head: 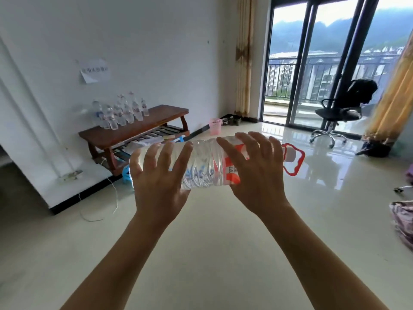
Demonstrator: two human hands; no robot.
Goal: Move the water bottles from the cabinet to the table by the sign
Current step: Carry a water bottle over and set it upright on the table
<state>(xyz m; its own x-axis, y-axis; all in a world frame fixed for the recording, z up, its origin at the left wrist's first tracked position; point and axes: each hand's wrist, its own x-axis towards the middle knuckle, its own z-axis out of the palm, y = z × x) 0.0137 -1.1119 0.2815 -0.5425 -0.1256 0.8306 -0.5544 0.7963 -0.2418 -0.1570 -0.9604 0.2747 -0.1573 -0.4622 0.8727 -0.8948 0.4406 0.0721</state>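
A large clear water bottle (205, 166) with a red label and a red carry handle lies sideways in front of me, cap to the right. My left hand (156, 180) grips its base end and my right hand (254, 173) grips the label end. Ahead on the left stands a low dark wooden table (156, 121) against the white wall, under a paper sign (95, 72). Several small water bottles (120, 113) stand in a cluster on the table's left end. The cabinet is not in view.
A pink waste basket (215, 126) stands on the glossy tiled floor right of the table. A black office chair (342, 113) is by the glass balcony doors. A blue stool (127, 174) sits under the table's near corner. A white cord (114, 198) trails on the floor.
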